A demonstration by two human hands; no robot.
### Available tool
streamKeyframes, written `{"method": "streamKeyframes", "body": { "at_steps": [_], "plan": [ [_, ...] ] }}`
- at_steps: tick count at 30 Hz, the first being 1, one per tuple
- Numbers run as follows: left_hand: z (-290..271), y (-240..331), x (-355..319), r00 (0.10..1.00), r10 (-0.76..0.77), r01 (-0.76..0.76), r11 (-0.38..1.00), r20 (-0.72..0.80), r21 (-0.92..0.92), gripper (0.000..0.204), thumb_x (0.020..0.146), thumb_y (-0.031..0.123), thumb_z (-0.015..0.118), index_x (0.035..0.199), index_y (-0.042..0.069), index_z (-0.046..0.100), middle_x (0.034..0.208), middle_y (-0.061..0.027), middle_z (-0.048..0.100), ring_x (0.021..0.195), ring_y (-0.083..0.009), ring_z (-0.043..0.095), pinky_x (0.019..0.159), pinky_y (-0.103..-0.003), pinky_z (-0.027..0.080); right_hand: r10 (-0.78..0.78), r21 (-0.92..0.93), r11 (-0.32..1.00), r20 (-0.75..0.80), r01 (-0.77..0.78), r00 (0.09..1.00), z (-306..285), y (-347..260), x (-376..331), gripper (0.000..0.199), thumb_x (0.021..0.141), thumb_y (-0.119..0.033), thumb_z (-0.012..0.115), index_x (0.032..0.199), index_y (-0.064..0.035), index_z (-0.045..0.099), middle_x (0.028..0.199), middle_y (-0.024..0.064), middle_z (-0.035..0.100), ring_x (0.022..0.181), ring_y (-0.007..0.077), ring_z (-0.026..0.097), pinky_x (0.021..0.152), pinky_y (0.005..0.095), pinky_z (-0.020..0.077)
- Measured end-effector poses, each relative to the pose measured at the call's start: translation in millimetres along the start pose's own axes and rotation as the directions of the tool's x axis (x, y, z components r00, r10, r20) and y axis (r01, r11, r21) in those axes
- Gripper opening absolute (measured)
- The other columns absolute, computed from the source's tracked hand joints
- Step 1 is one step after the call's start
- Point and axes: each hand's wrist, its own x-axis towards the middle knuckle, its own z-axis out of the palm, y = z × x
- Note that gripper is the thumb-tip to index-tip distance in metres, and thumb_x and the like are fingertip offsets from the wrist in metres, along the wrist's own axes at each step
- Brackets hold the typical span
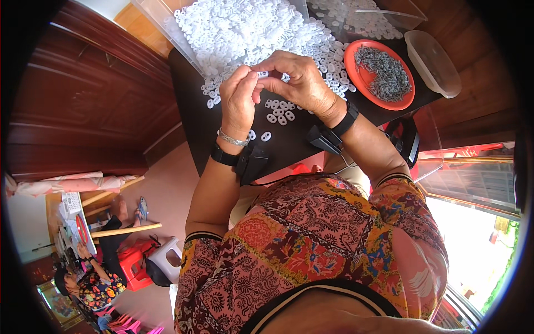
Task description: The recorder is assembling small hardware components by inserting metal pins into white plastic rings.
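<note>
Over the dark table (197, 133), my left hand (239, 100) and my right hand (305, 80) meet fingertip to fingertip. Both are closed in a pinch on one small white oval plastic piece (262, 74) with holes in it. The fingers cover part of the piece, and whether anything else is between them cannot be seen. Just below my hands lies a small group of loose white two-holed pieces (281, 113). Another loose piece (266, 136) lies beside my left wrist. Beyond my hands is a large heap of the same white pieces (239, 33).
The heap spills from a clear plastic bin (158, 25). Right of it stands a red plate (361, 83) of small thin grey parts (384, 75), beside an oblong translucent tray (436, 67). A black device (253, 164) hangs at each wrist. At far left, another person (92, 286) sits near stools (133, 267).
</note>
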Motion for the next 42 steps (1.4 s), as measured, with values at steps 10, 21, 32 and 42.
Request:
{"method": "streamKeyframes", "body": {
  "at_steps": [10, 21, 32, 42],
  "plan": [
    [-1, -21, 6, 0.993, -0.019, 0.009, 0.996, -0.112, -0.093, 0.029, 0.090, 0.020, 0.047, 0.066, 0.003, 0.049, 0.055, 0.0015, 0.045, 0.046, -0.0051, 0.037, 0.044, -0.021, 0.028, 0.067, -0.018, 0.998, 0.021, -0.067, 0.998, 4, -1, 1, 0.023, 0.071, -0.010, 0.075, 0.091, -0.0048, 0.066, 0.079, 0.0084, 0.064, 0.071, 0.0225, 0.063, 0.063, 0.0304, 0.0490],
    [-7, -53, 23, 0.952, 0.227, -0.175, 0.954, -0.205, 0.245, 0.027, 0.087, 0.018, 0.052, 0.068, -0.001, 0.051, 0.052, -0.0022, 0.043, 0.050, -0.0093, 0.040, 0.046, -0.029, 0.031, -0.120, -0.617, 0.764, -0.424, -0.190, 0.898, -108, -15, 91, 0.058, 0.077, -0.012, 0.065, 0.129, -0.0016, 0.042, 0.120, 0.0208, 0.052, 0.102, 0.0375, 0.054, 0.085, 0.0394, 0.0471],
    [-21, -73, 38, 0.920, 0.208, -0.142, 0.967, -0.332, 0.212, 0.027, 0.087, 0.020, 0.053, 0.066, 0.003, 0.054, 0.056, 0.0029, 0.046, 0.050, -0.0042, 0.040, 0.045, -0.021, 0.030, 0.342, -0.403, 0.882, 0.187, -0.245, 0.921, -27, 85, 19, 0.019, 0.076, -0.027, 0.064, 0.085, -0.0115, 0.070, 0.079, 0.0094, 0.067, 0.076, 0.0255, 0.065, 0.068, 0.0348, 0.0505],
    [-17, -74, 42, 0.931, 0.147, -0.089, 0.979, -0.334, 0.183, 0.030, 0.085, 0.021, 0.053, 0.068, -0.003, 0.049, 0.051, -0.0040, 0.042, 0.051, -0.0092, 0.037, 0.048, -0.030, 0.035, 0.485, -0.676, 0.726, 0.371, -0.128, 0.792, 26, 118, 8, 0.019, 0.072, -0.024, 0.060, 0.083, -0.0096, 0.065, 0.080, 0.0102, 0.066, 0.077, 0.0296, 0.062, 0.071, 0.0387, 0.0489]
  ]
}}
